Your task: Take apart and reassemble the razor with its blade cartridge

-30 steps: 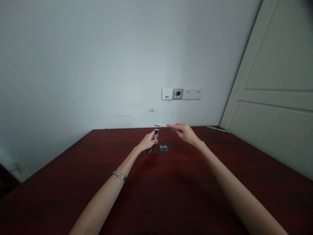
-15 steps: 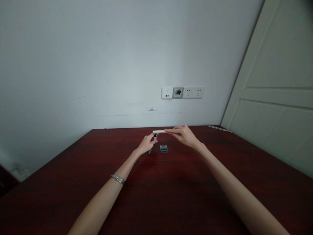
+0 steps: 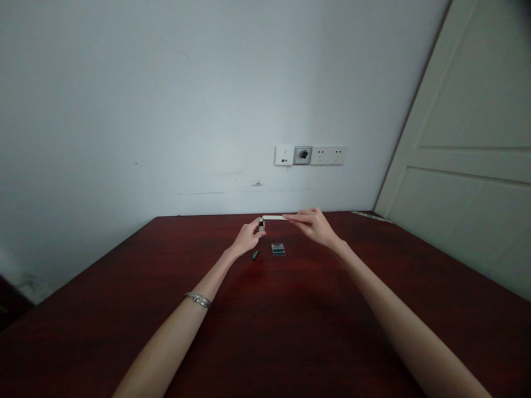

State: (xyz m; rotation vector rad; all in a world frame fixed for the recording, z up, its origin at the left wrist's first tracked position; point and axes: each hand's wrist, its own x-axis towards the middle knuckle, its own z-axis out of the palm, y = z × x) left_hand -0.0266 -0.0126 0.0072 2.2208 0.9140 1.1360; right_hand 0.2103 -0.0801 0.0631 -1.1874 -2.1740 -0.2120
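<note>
My left hand [image 3: 248, 238] is closed, thumb and fingers pinching a small upright piece [image 3: 261, 225], black at the top and pale below. It is too small for me to tell its kind. In my right hand [image 3: 314, 225], the fingertips grip one end of a thin, flat white strip [image 3: 274, 218]. This strip lies level above the table, its far end at the top of the small piece. Whether they touch I cannot tell. Below the hands, a small clear case [image 3: 278, 250] with dark teal contents rests on the table beside a short dark green stick-shaped thing [image 3: 255, 255].
The dark red wooden table [image 3: 265, 331] runs back to a pale wall [image 3: 186, 110]. Sockets and a switch plate [image 3: 327, 155] are mounted on the wall. A white panelled door [image 3: 464, 143] stands to the right. A thin pale strip [image 3: 370, 216] lies at the back right edge.
Both hands have risen slightly, and the white strip has shifted a little to the right. The green thing shows more fully beside my left hand.
</note>
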